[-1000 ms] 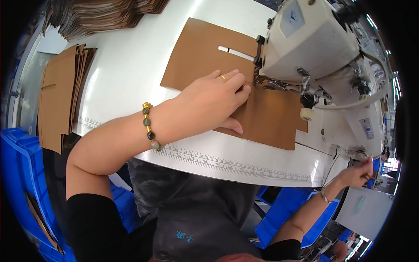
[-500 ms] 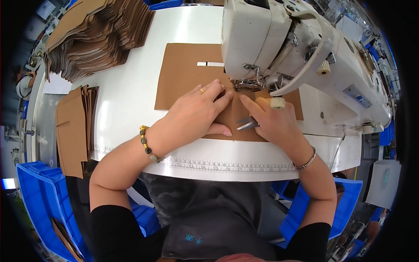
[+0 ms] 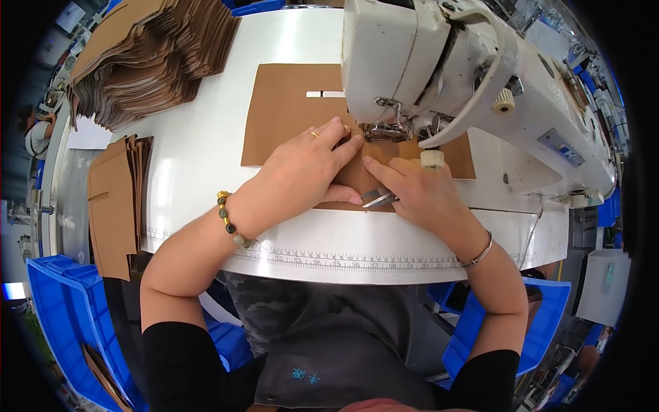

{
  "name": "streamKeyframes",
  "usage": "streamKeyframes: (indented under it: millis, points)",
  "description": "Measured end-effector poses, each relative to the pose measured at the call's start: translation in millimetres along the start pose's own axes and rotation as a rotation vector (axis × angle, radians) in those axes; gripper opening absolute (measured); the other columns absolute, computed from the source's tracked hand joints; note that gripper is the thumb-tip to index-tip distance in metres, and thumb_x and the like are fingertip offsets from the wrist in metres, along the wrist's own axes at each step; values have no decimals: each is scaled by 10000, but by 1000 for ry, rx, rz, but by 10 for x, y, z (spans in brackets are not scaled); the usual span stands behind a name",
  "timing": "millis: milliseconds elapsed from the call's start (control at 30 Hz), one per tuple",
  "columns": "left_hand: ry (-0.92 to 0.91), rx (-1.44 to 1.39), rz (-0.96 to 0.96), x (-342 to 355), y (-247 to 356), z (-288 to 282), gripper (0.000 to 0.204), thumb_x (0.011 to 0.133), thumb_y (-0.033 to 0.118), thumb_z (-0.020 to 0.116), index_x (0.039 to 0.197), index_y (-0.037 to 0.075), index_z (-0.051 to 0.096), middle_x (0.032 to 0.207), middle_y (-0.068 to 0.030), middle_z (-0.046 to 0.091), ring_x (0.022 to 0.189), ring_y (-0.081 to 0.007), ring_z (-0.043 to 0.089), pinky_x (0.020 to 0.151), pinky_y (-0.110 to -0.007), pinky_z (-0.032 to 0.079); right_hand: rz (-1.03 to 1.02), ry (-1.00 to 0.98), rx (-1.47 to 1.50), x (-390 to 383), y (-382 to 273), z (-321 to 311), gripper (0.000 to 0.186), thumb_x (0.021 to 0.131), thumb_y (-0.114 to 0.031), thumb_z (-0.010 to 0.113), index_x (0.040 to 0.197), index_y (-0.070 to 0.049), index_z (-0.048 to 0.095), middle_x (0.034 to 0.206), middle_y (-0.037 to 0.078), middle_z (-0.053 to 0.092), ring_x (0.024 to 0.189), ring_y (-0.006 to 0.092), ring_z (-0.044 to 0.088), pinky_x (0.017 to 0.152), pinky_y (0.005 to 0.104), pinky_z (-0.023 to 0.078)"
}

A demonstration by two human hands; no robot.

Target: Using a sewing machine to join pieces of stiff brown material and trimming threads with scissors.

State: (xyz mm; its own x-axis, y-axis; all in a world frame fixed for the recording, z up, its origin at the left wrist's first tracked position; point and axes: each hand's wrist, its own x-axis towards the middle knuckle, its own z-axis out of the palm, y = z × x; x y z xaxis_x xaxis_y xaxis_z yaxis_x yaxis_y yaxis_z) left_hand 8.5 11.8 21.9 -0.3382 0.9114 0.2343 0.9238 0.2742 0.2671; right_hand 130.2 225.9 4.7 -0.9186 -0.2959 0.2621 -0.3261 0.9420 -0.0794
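Observation:
A brown flat panel (image 3: 278, 117) with a slot cut near its far edge lies under the head of a white sewing machine (image 3: 391, 62). My left hand (image 3: 302, 165) rests spread on the panel, its fingertips close to the presser foot (image 3: 388, 130). Across a seam line from it, my right hand (image 3: 425, 192) presses the panel with an outstretched index finger. Tucked in that hand is a pair of small metal thread snips (image 3: 379, 198), blades pointing left. The machine head hides the panel's far right part.
A tall stack of brown pieces (image 3: 151, 55) stands at the far left of the white table (image 3: 199, 172). More brown panels (image 3: 113, 206) hang at its left edge. Blue bins (image 3: 68, 302) flank my lap. A printed ruler (image 3: 343, 262) runs along the near edge.
The panel has slid slightly away from me, farther under the machine head. Both hands have moved with it, and the right hand and its snips have shifted a little left.

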Motion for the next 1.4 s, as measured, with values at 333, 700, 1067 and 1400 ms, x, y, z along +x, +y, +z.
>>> streamKeyframes:
  millis: [333,700,1067,1400]
  points:
    - [-48,-3,-29,29,-1,-29,812,802,536,744,1409,26,570,1311,-122,563,1183,-312,608,972,-375,520,13,20,5,4,-2,3,616,760,-143,737,1368,-200,657,796,16,595,679,222,635,545,383,488]
    - [-27,-22,-39,36,-31,20,802,807,513,753,1396,-1,577,1297,-140,573,1194,-325,598,1019,-388,489,-17,31,11,7,27,-86,556,745,-143,756,1296,-168,692,820,22,632,675,223,659,559,355,525]
    - [46,50,-1,-19,-37,92,807,811,529,734,1401,1,576,1338,-151,581,1245,-317,570,1058,-391,462,148,290,861,-146,231,-143,278,872,80,610,1041,-44,793,1271,178,712,654,19,508,575,200,394]
    - [-61,-1,-267,-1187,179,-301,856,767,539,751,1454,73,541,1498,-162,509,1460,-352,419,1184,-554,340,-110,14,356,-25,-4,-315,310,683,-50,742,974,-143,692,725,-8,635,608,201,638,539,322,480]
